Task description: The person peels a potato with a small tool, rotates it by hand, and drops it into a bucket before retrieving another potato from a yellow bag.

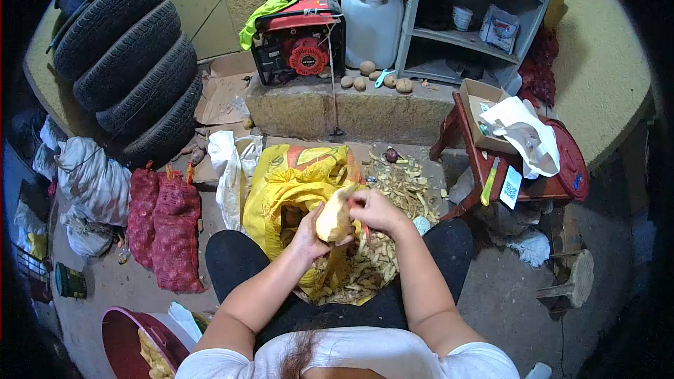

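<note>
My left hand (307, 237) is wrapped round a large, pale potato (333, 220), mostly peeled with some skin at its upper end. Against the potato's right side, my right hand (378, 212) is closed on a red-handled tool, seemingly a peeler (366, 232); its blade is hidden. Both hands are over the mouth of a yellow woven sack (263, 193), which stands between my knees. Potatoes inside it are partly in shadow. Peelings (375, 263) lie heaped beside and below my right hand.
A maroon tub (126, 316) with peeled potatoes stands at lower left. Red net sacks (175, 231) and stacked tires (133, 56) are on the left. Behind are a concrete ledge (295, 112) and a generator (298, 49). A red stool (484, 147) carries a box on the right.
</note>
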Demonstrator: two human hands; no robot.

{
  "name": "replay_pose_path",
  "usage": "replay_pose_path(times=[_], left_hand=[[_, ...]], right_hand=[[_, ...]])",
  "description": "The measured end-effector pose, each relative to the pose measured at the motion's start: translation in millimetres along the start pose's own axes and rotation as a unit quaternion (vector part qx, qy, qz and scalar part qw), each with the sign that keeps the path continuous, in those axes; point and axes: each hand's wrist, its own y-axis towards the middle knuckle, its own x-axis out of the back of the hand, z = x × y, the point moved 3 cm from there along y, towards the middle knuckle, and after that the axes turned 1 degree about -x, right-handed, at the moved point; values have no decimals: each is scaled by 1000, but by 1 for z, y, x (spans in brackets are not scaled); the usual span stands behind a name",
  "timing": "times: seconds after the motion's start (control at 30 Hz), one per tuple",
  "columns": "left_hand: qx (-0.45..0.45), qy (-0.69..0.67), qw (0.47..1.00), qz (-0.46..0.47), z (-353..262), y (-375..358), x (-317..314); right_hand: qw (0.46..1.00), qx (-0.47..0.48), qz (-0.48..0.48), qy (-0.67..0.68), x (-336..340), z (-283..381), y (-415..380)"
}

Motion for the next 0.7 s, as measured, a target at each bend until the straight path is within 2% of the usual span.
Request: replay_pose_path(times=[0.03, 0.1, 0.13, 0.2, 0.23, 0.3, 0.37, 0.47, 0.57, 0.63, 0.7], left_hand=[[0, -2, 1000, 0, -1, 1, 3], [33, 3, 996, 81, -5, 2, 3], [10, 19, 996, 87, -6, 0, 2], [11, 8, 997, 79, -8, 0, -1], [11, -5, 998, 69, -8, -1, -1], [8, -9, 998, 68, -5, 0, -3], [9, -8, 998, 66, 0, 4, -5], [-26, -15, 999, -22, 5, 6, -12], [-29, -35, 999, 24, 7, 14, -3], [-16, -38, 999, 31, 8, 19, 5], [-4, -43, 998, 38, 10, 16, 5]], right_hand=[[990, 4, -118, -78, 6, -11, 7], [948, -174, -149, -221, 28, -16, 1], [948, -173, -152, -219, 27, -19, 3], [935, -83, -325, -111, 31, -20, 1], [936, -83, -324, -114, 26, -16, 0], [919, 14, -393, -8, 10, 2, -4], [912, 48, -408, -18, -3, 14, -6], [847, 160, -498, -94, -17, 29, -9], [850, 154, -484, -138, -25, 40, -14], [859, 154, -475, -114, -28, 33, -7], [837, 154, -508, -131, -27, 30, -5]])
